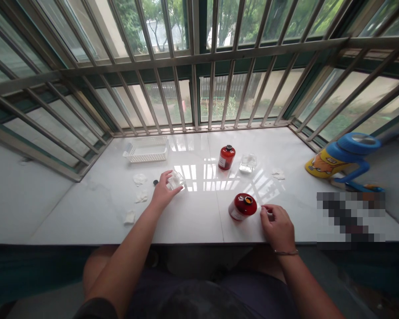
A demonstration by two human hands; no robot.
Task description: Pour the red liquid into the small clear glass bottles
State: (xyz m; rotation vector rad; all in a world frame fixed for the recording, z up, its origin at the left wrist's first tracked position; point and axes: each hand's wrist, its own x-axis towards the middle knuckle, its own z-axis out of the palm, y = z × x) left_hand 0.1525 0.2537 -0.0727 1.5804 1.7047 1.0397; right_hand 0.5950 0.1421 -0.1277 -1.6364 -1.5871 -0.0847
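My left hand (164, 189) has its thumb and fingers around a small clear glass container (177, 180) with white stuff inside. A small black cap (155, 182) lies just left of those fingers. My right hand (279, 225) rests at the front of the white tabletop with its fingers curled together. Anything held in them is hidden. Just left of it stands a dark red bottle (242, 207) with an uncovered mouth and a pale label. Farther back is a second red bottle (226, 157) with a black top, beside another clear glass container (248, 163).
Crumpled white pieces lie at left, one (140, 179) behind another (142, 196), with a folded one (129, 217) nearer; one more (278, 174) is at right. A white basket (146, 150) stands at the back left. A blue-and-yellow flask (339, 155) stands at right. Metal bars (213, 95) enclose the table.
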